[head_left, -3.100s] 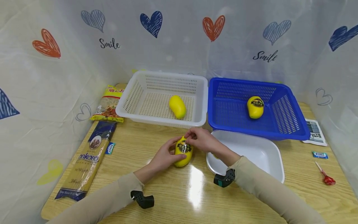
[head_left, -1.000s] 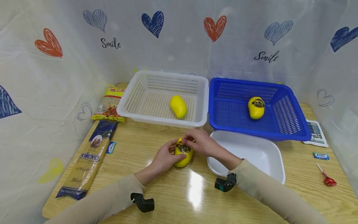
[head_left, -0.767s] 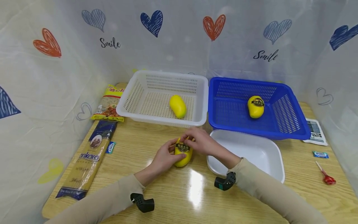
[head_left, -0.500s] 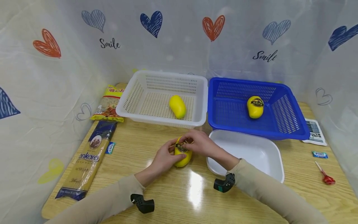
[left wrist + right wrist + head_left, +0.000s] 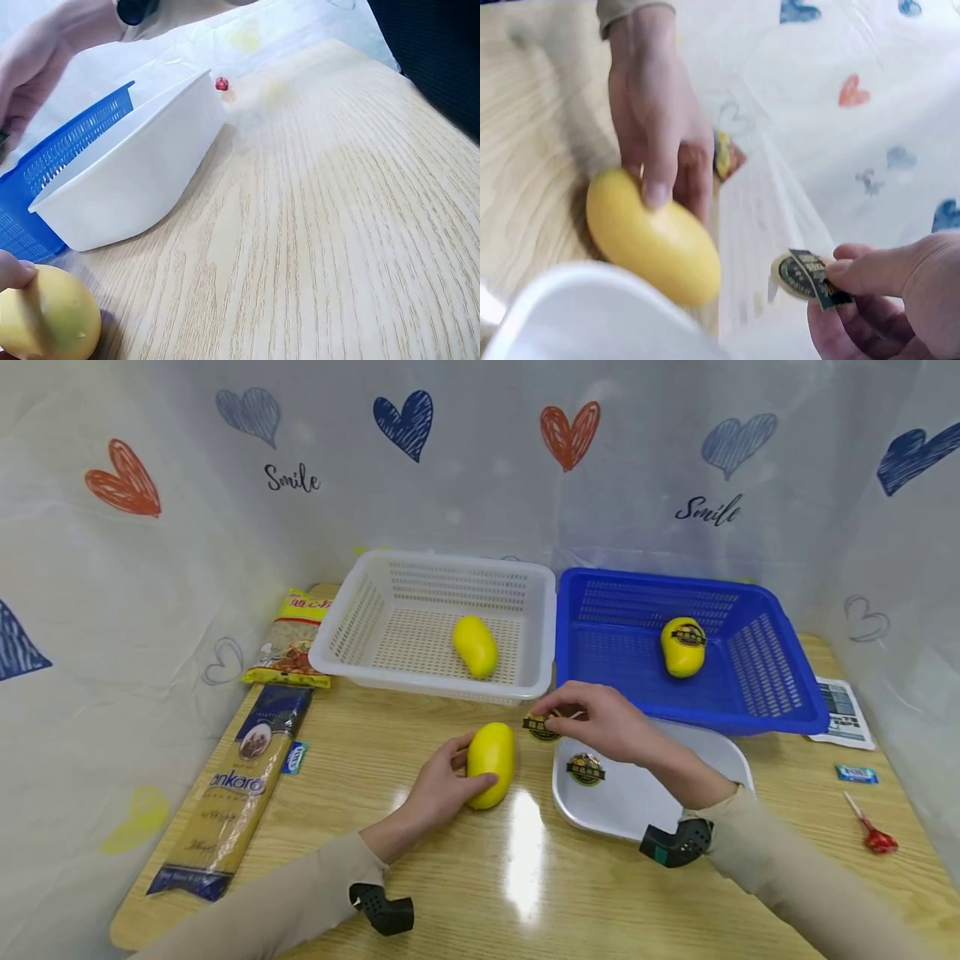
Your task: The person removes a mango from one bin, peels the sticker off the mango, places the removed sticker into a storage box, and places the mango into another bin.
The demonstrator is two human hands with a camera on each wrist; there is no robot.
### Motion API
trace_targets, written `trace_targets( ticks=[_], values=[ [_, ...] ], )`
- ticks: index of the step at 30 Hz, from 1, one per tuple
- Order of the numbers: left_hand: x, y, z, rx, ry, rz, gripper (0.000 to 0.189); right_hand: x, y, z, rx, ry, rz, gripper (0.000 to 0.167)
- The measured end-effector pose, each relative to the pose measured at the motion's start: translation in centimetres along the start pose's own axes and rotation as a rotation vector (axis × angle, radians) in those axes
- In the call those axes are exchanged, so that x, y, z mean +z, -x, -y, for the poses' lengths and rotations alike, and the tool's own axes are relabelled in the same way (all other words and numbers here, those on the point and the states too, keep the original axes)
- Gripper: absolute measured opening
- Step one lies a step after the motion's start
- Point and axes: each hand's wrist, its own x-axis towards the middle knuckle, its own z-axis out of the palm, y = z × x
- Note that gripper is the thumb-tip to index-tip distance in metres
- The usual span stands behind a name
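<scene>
On the table my left hand grips a bare yellow mango, thumb on its near side; the left wrist view shows only part of the mango. My right hand pinches a black-and-gold label sticker between thumb and finger, clear of the fruit and above the near-left edge of the white tray. The right wrist view shows the sticker close up. A second such sticker lies at the tray's left side. The right forearm hides part of the tray.
Behind stand a white basket holding a plain mango and a blue basket holding a labelled mango. Spaghetti pack and noodle bag lie left; a lollipop and small blue packet lie right.
The label has come off the mango in my left hand. My right hand has moved right with it, toward the tray, uncovering the other sticker there. My left hand has stayed put.
</scene>
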Motion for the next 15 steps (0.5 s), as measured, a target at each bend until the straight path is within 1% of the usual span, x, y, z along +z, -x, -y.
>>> trace_targets(
  ticks=[4,8,13,15],
  values=[
    [0.0,0.0,0.0,-0.006,-0.016,-0.004,0.078,-1.9,1.8,-2.0,0.083,-0.030,0.005,0.018],
    [0.0,0.0,0.0,-0.022,-0.020,-0.010,0.078,-3.6,3.7,-3.5,0.146,-0.051,0.007,0.020],
    [0.1,0.0,0.1,-0.033,-0.011,-0.007,0.078,-5.0,5.6,-5.1,0.191,-0.052,0.011,0.022],
    [0.1,0.0,0.0,-0.029,-0.010,-0.007,0.078,-5.4,6.2,-5.6,0.199,-0.035,0.021,0.023]
  ],
)
